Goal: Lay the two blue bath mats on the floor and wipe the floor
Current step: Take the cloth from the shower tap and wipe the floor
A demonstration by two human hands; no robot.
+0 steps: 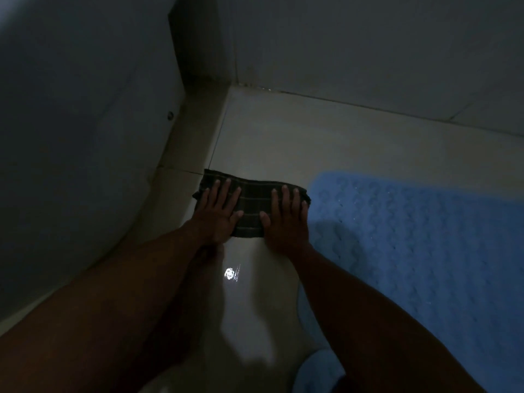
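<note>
A dark striped cloth [252,207] lies folded flat on the pale tiled floor [283,143], near the left wall. My left hand [218,215] presses flat on the cloth's left part, fingers spread. Pressed on its right part is my right hand [286,219], also flat with fingers apart. A blue textured bath mat [411,236] lies spread on the floor to the right, its left edge close to the cloth. A second patch of blue [314,370] shows at the bottom under my right forearm; I cannot tell whether it is a separate mat.
A dark wall or door [71,137] rises on the left with a raised tiled sill [181,165] along its base. The back wall [368,52] meets the floor beyond the cloth. A bright light reflection [231,273] glints on the floor.
</note>
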